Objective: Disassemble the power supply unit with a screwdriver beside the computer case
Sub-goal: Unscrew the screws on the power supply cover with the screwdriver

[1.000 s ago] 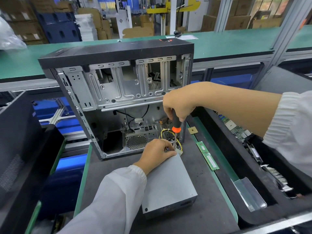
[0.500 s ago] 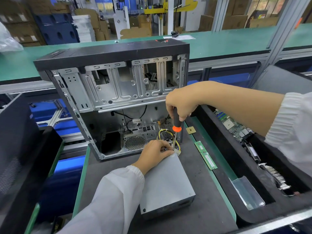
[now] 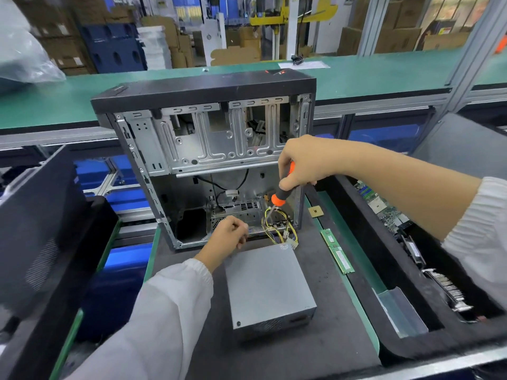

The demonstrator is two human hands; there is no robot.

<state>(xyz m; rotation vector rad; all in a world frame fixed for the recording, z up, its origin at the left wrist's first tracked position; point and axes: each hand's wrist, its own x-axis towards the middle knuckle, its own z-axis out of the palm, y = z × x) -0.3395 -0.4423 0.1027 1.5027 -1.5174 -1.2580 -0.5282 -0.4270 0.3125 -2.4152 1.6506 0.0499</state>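
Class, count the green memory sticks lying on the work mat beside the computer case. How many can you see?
2. The memory sticks lie end to end along the mat's right edge: the far one near the computer case, the near one beside the power supply unit. None looks hidden.

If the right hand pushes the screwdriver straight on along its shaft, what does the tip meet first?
Most likely the yellow and black cable bundle at the far end of the power supply unit. The screwdriver in the right hand points down-left into it, though depth is unclear.
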